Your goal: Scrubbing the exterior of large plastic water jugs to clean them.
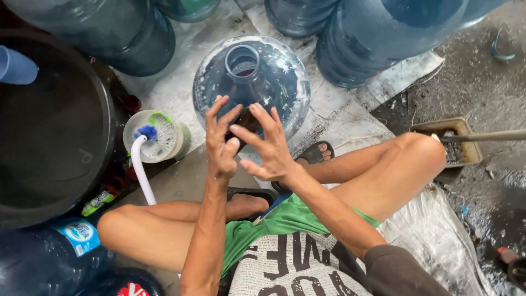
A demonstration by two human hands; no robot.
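Single view, from a camera worn on the person's head, looking almost straight down past the chest onto the lap and the floor [482,82] in front. The person's own forearms enter from the bottom edge and rise toward mid-frame, so the left hand [221,143] and right hand [267,148] sit close beneath the lens. The clear water jug [274,71] is seen from above, neck upward. Surrounding jugs are cropped by the upper frame edge.
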